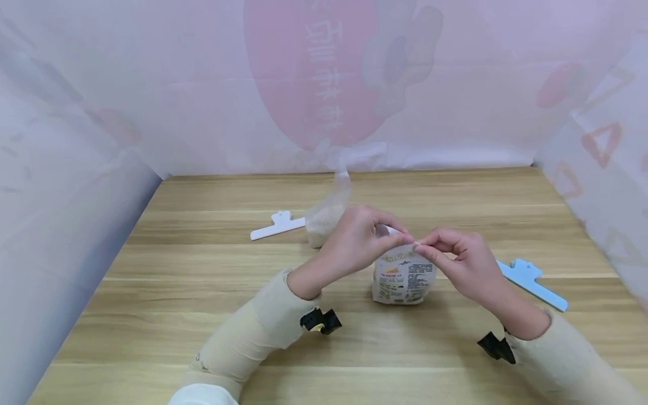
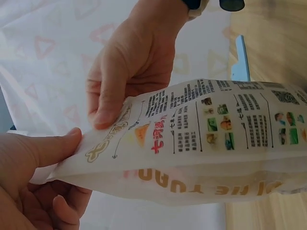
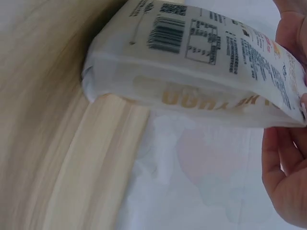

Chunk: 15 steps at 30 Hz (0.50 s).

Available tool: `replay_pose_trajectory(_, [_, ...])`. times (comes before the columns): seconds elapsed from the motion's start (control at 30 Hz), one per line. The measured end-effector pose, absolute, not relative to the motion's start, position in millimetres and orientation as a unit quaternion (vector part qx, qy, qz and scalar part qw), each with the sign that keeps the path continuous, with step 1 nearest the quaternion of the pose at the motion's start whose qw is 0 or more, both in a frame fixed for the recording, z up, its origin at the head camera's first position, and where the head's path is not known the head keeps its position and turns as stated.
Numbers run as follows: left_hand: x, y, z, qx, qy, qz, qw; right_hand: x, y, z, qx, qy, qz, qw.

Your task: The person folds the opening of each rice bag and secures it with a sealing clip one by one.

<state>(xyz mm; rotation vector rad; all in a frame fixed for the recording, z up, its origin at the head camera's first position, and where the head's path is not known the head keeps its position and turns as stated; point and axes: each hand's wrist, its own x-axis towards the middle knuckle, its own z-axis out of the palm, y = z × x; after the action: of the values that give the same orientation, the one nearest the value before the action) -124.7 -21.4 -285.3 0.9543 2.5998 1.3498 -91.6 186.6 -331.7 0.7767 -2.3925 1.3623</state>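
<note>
Both hands are at the top edge of a white printed paper-like bag [image 1: 403,277], which stands upright on the table. Between thumb and fingers, my left hand [image 1: 356,239] pinches the top edge from the left. From the other side, my right hand [image 1: 463,261] pinches the same edge, its fingertips close to the left ones. Gold lettering, red characters and small food pictures show on the bag's front [image 2: 192,124] in the left wrist view. A barcode [image 3: 166,34] shows in the right wrist view. The bag's contents are hidden.
A second, whitish bag [image 1: 320,224] with a tall limp top stands behind my left hand. A white sealing clip [image 1: 278,225] lies to its left, partly hidden by it. A light blue clip [image 1: 531,282] lies beyond my right wrist. Printed sheets [image 1: 212,112] wall the wooden table [image 1: 167,292].
</note>
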Motion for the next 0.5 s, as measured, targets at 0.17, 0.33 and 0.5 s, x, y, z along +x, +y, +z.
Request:
replay_pose_trajectory(0.17, [-123.5,-24.5,-284.3,0.318,0.842,0.435,0.029,-88.5,192.1,-331.4,0.281,-0.835,0.455,0.130])
replay_pose_trajectory(0.33, [-123.3,-25.4,-285.7,0.322,0.839,0.438,0.019,-87.4,195.8,-335.2,0.300,-0.831,0.450,0.130])
replay_pose_trajectory(0.5, [-127.7,-26.3,-288.8,0.355,0.836,0.418,-0.004,-90.1,194.5,-338.4,0.310,-0.826,0.443,0.159])
